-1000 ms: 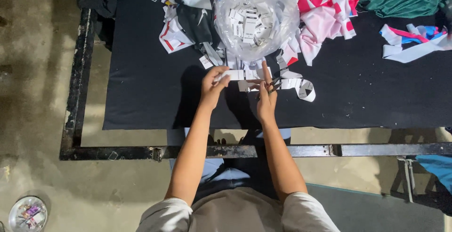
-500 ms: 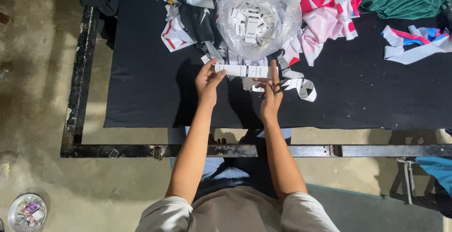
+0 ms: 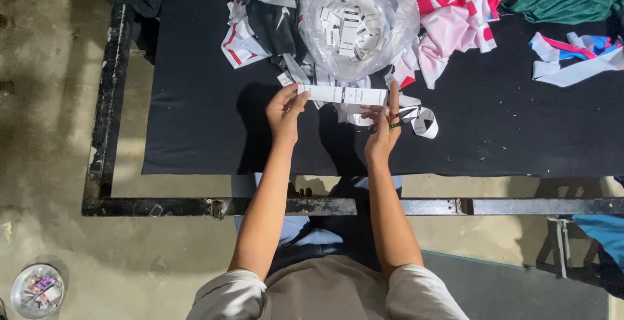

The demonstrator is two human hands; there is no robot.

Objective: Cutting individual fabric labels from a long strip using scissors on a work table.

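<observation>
I hold a long white label strip (image 3: 343, 94) stretched flat between both hands above a black-covered table (image 3: 195, 131). My left hand (image 3: 285, 109) pinches its left end. My right hand (image 3: 385, 125) holds the right end with the forefinger raised along it, and small dark scissors (image 3: 394, 124) seem looped on its fingers. Just beyond the strip sits a clear plastic bag (image 3: 357, 21) filled with several small white labels.
Fabric scraps in pink, white, black and green (image 3: 455, 14) are heaped along the far side of the table. More white and blue strips (image 3: 572, 60) lie at the right. A black metal frame (image 3: 104, 112) borders the table; a small round dish (image 3: 36, 291) sits on the floor.
Both hands have lifted away from the table and moved apart, drawing the label strip out straight between them in front of the bag.
</observation>
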